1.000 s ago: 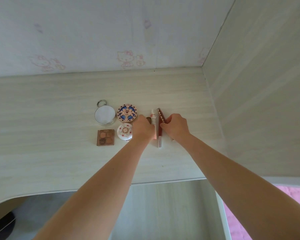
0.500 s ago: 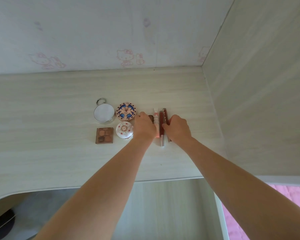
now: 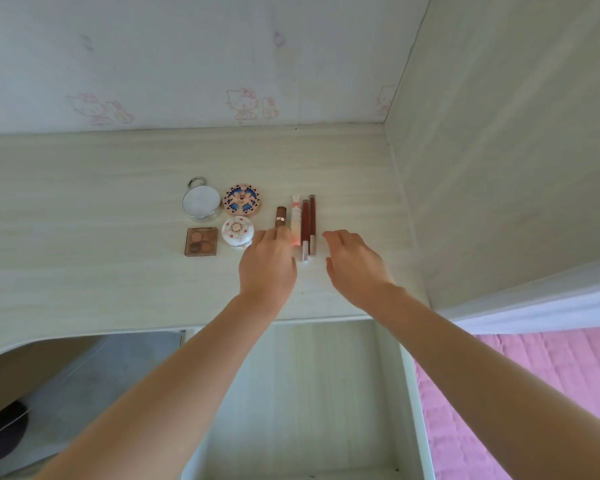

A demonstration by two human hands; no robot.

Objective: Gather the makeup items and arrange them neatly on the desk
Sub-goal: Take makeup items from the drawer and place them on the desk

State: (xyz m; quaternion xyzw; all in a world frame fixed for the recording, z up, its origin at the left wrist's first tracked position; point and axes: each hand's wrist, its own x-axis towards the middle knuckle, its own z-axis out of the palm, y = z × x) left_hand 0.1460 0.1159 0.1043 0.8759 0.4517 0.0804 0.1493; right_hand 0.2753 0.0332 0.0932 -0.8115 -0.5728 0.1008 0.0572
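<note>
- Risk 1: the four stick items lie v. close side by side, so a small bump from either hand, esp. a sideways one, could roll them out of line; I judge them round and light, so they roll easy.
- Risk 2: the left hand is over the near end of the brown lipstick and just beside the small white compact. A careless move there could push the compact against the square eyeshadow palette and spoil the block of four.
- Risk 3: near ends of the sticks are not level. Pushing one to level them could drag its neighbour, bc they seem to touch.
- Left hand: fingers loosely bent, tips at or over the lipstick's near end. I cannot tell if it touches it; no clear grip on anything.
- Right hand: fingers relaxed and a bit spread, holds nothing, apart from the sticks with a gap of bare counter between.
- Where the items lie: all on the counter, approx. in the middle, in front of both hands.
- Left group, two rows: round mirror-top tin with ring and patterned round compact at the back, palette and white compact in front.
- Right group, parallel and pointing away from the person: lipstick, then the pink-white tube, then two dark red lip gloss tubes, between the two hands but further back.
- Judgement: arrangement looks nearly finished; maybe only small corrections are left.
</note>
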